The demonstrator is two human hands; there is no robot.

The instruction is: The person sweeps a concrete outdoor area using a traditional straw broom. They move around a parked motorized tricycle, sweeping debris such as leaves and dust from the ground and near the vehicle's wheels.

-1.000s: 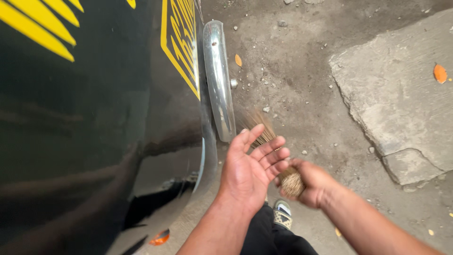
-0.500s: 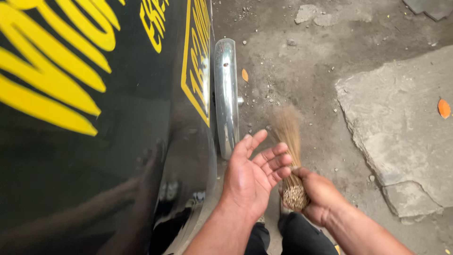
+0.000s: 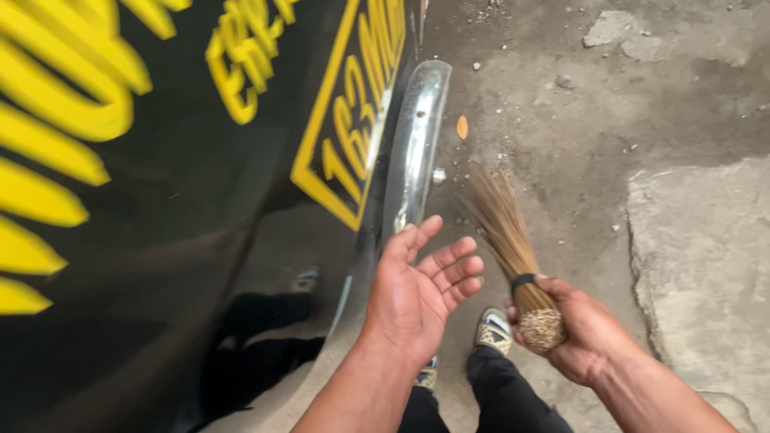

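Note:
My right hand (image 3: 581, 329) grips the bound end of a short straw broom (image 3: 509, 240), its bristles pointing away and blurred. My left hand (image 3: 421, 289) is held out flat, palm up, fingers apart, holding nothing, just left of the broom. Both hands hover beside the glossy black side of a vehicle (image 3: 176, 240) with yellow painted markings. A chrome bumper strip (image 3: 413, 152) runs along the vehicle's edge, just beyond my left fingertips.
Bare, dusty concrete ground (image 3: 577, 144) lies to the right, scattered with small stones and an orange leaf (image 3: 462, 127). A raised cracked slab (image 3: 706, 265) sits at the right. My shoes (image 3: 493, 329) and dark trousers show below the hands.
The view has moved closer to the vehicle's side. The broom's bristles have swung upward and leftward, and my left hand has stayed open beside it.

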